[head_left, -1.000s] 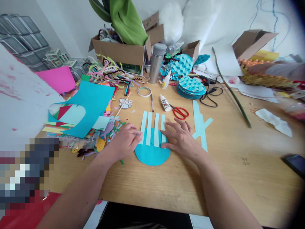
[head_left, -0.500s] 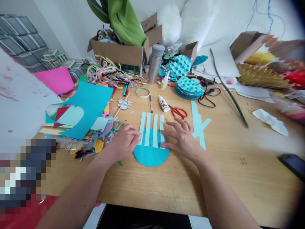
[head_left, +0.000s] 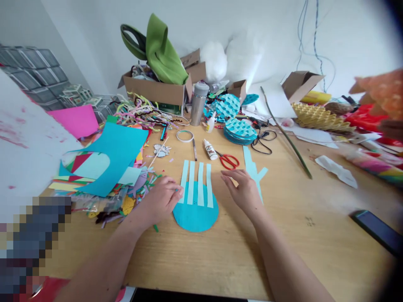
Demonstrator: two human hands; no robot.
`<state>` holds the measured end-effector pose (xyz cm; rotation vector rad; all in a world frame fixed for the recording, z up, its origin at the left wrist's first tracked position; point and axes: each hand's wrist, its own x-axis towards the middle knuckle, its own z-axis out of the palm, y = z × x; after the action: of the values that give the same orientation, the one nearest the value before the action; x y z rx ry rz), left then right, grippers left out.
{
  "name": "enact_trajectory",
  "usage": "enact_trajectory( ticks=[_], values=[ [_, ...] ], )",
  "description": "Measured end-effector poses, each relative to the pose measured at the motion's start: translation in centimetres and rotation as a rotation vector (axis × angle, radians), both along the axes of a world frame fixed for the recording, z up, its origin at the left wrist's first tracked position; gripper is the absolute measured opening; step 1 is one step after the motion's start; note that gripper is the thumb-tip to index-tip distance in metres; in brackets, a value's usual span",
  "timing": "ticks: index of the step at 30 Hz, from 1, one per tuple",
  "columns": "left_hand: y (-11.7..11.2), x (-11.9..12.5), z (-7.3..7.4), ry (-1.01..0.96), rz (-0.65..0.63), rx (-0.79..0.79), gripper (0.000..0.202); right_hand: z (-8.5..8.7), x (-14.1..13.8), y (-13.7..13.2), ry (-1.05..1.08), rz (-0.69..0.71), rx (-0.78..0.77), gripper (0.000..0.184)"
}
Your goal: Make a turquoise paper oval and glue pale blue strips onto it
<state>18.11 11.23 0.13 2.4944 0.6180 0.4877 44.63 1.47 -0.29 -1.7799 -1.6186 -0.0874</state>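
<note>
A teal paper shape with a rounded end [head_left: 195, 216] lies on the wooden table [head_left: 220, 251], with several pale blue paper strips [head_left: 195, 183] laid lengthwise across it. My left hand [head_left: 160, 200] rests at its left edge, fingers curled, pinching the leftmost strip. My right hand [head_left: 242, 191] hovers just right of the strips, fingers apart, holding nothing, beside a loose bundle of pale blue strips [head_left: 253, 170].
Red scissors [head_left: 228, 160], a glue bottle [head_left: 209, 149], a pen [head_left: 194, 149] and a tape ring [head_left: 184, 135] lie behind the work. Coloured paper scraps [head_left: 107, 167] pile up at left. Woven teal discs [head_left: 239, 131], a steel flask [head_left: 197, 104], cardboard boxes and a phone [head_left: 376, 230] sit around.
My right hand has lifted off the strips and shifted right. The camera has tilted up, showing more wall. My left hand stays at the left strip.
</note>
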Motion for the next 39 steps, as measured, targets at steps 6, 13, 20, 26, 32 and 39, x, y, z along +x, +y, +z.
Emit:
enact_trajectory(
  ticks=[6, 13, 20, 26, 32, 39],
  values=[
    [0.1, 0.0, -0.1, 0.010, 0.013, -0.002, 0.041, 1.4, -0.5, 4.0, -0.170, 0.063, -0.119, 0.032],
    [-0.1, 0.1, 0.1, 0.009, 0.045, -0.029, 0.037, 3.2, -0.7, 10.3, -0.340, -0.052, -0.362, 0.035],
    [-0.2, 0.2, 0.2, 0.011, 0.054, -0.020, 0.038, 2.3, -2.9, 14.8, -0.308, -0.070, -0.530, 0.034],
    [-0.2, 0.2, 0.3, 0.001, 0.050, -0.028, 0.037, 1.2, -3.1, 17.3, -0.246, -0.046, -0.614, 0.052],
    [-0.1, 0.3, 0.2, 0.005, 0.041, -0.020, 0.038, 3.0, -2.7, 15.6, -0.102, -0.062, -0.542, 0.039],
    [0.0, 0.2, -0.2, -0.006, 0.016, 0.021, 0.039, 4.9, -1.6, 7.4, 0.833, 0.184, -0.042, 0.014]
  ],
)
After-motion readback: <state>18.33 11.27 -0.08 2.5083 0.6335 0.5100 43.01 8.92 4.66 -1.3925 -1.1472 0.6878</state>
